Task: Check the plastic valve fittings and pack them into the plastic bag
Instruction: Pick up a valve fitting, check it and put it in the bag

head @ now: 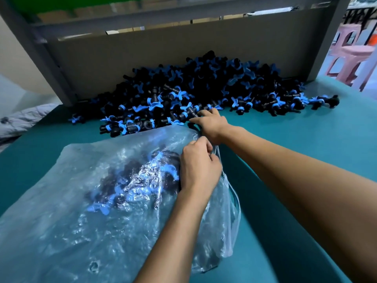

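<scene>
Fingers of the left hand (199, 164) pinch the bag (85, 201) rim; right hand (210, 123) grip curls over piled fittings (193, 86).

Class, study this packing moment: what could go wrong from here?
1. The left hand pinches only the plastic bag edge; thin film might slip or tear under the fittings inside.
2. The right hand reaches into the loose pile of valve fittings; some could scatter across the table.
</scene>
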{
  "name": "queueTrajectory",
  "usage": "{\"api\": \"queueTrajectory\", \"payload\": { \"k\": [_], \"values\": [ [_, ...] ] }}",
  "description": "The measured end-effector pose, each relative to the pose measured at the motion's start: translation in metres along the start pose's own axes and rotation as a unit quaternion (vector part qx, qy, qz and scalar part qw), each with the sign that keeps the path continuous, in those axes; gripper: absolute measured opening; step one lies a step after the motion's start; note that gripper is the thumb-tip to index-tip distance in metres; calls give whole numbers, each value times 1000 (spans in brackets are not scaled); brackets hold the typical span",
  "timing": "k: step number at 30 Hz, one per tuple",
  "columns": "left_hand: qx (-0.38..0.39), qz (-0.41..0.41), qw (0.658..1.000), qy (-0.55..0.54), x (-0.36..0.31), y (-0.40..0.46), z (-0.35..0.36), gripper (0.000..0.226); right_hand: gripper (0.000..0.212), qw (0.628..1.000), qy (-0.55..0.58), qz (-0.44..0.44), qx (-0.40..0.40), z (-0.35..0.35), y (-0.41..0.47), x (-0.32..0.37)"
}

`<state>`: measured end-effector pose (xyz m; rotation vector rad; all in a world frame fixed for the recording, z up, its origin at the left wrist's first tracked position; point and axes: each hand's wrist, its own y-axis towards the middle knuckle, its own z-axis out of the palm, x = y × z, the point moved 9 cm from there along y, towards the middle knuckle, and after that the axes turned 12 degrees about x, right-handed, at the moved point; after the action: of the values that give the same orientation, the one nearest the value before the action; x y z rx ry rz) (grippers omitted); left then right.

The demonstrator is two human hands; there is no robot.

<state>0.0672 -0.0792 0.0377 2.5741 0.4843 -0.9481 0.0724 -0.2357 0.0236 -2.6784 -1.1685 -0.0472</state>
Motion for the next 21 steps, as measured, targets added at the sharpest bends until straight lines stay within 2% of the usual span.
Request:
{"api": "queueTrajectory", "payload": {
  "k": [4,7,9,11,13,14,15,18,21],
  "values": [
    [-16,-3,1000,-7,0,1,-2,12,47,994,66,8,-86,-8,-19,-11],
    [-35,11,997,-64,-1,0,-6,13,38,963,192,28,-190,-15,-56,-36],
    [-53,20,990,-132,-3,0,-8,12,26,909,312,60,-271,-12,-91,-58],
    [-62,12,975,-215,-1,1,-5,11,14,816,480,82,-311,4,-120,-75],
    [-48,-14,948,-313,5,4,5,12,12,698,659,55,-277,24,-135,-78],
    [-36,-28,934,-356,8,4,11,14,11,648,722,28,-241,30,-139,-75],
    [-24,-39,919,-392,10,5,16,17,9,617,760,4,-204,34,-143,-71],
    [12,-51,881,-470,15,6,26,25,6,585,799,-58,-127,37,-154,-61],
    [18,-29,866,-498,12,3,24,9,17,590,795,-82,-114,40,-157,-57]
  ]
}}
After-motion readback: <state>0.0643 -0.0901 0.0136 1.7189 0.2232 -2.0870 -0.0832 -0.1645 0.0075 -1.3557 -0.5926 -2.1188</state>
